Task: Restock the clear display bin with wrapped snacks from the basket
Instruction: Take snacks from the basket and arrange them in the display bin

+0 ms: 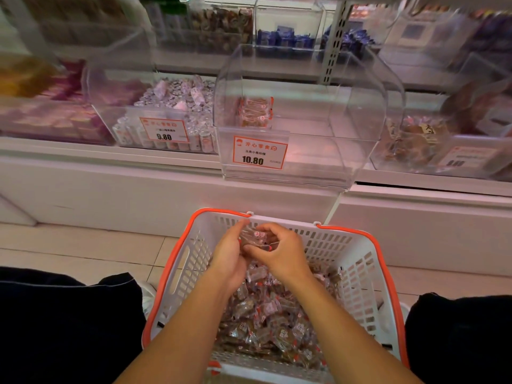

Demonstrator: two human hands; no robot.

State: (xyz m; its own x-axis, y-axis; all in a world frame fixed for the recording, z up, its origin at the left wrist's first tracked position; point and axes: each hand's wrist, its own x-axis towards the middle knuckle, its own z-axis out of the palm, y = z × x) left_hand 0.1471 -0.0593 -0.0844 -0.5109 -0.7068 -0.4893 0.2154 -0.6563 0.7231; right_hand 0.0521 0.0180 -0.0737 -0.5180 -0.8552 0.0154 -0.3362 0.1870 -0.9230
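both hands, left hand (228,259) and right hand (282,254), are curling around wrapped snacks (256,237) above the white basket (357,275) sitting on the tiled floor (83,253). the clear display bin (299,117) is standing nearly bare on the white shelf (138,173) between fuller neighbouring bins (155,112).

The white plastic basket with an orange rim (357,261) loses its near edge to the frame bottom. Both forearms hide part of the clear-wrapped brown snacks (266,322). The neighbouring clear bins' contents (415,142) are blurred, their right-hand price label (460,159) unreadable.
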